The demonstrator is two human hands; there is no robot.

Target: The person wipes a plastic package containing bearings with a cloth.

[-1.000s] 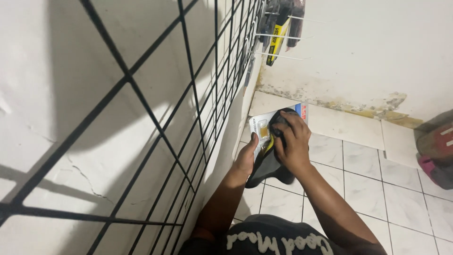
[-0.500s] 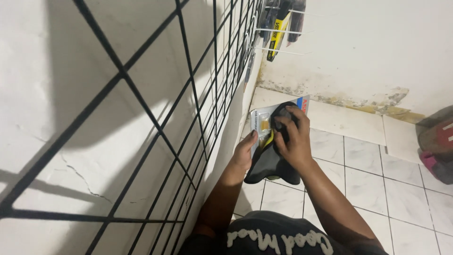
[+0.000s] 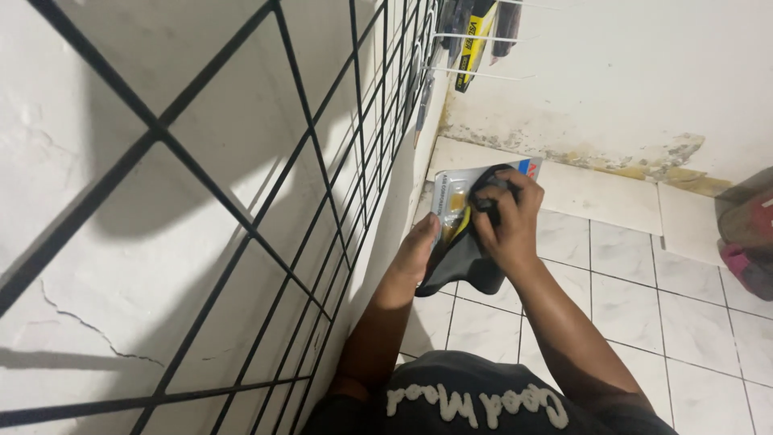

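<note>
My left hand [image 3: 420,246] grips the lower left edge of a flat blister-pack package [image 3: 448,192] with a clear front and something yellow inside. Against the face of that package my right hand [image 3: 509,219] presses a dark cloth [image 3: 463,270], whose loose end hangs down below both hands. Both hands are held out in front of me above the tiled floor, close to the wall on my left.
A black wire grid panel [image 3: 322,185] leans along the white wall on the left. More packaged items [image 3: 471,28] hang on white hooks at its far end. White floor tiles [image 3: 636,290] lie below. A dark and pink bag [image 3: 749,242] sits at the right edge.
My right hand with the cloth has shifted slightly up and across the package face. My left hand keeps its hold on the package.
</note>
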